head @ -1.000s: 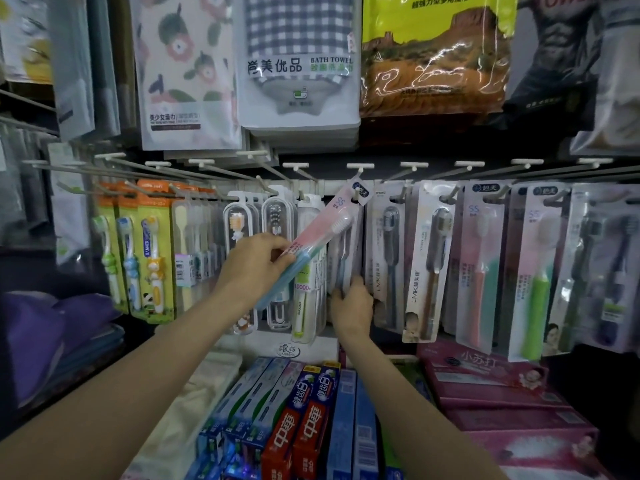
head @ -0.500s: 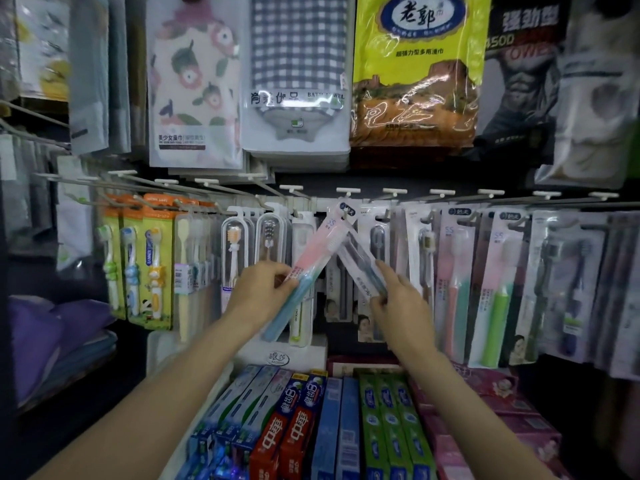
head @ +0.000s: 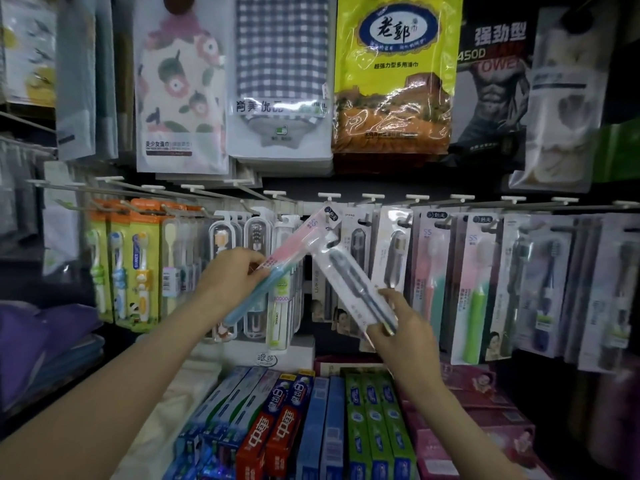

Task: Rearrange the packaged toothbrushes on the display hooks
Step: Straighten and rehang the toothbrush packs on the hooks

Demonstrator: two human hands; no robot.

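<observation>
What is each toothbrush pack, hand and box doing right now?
left hand: gripping the pink and blue pack
pink and blue pack: tilted, top up near the hooks
right hand: holding the dark toothbrush pack's lower end
dark toothbrush pack: tilted, top near the hooks
pink and green packs: hanging straight on hooks
children's toothbrush packs: hanging straight on hooks
toothpaste boxes: lying closed below

Right hand (head: 403, 329) now off the hanging packs, pinching a dark toothbrush pack (head: 356, 282) tilted free, its top meeting the pink-and-blue pack (head: 277, 268), view tipped upward
</observation>
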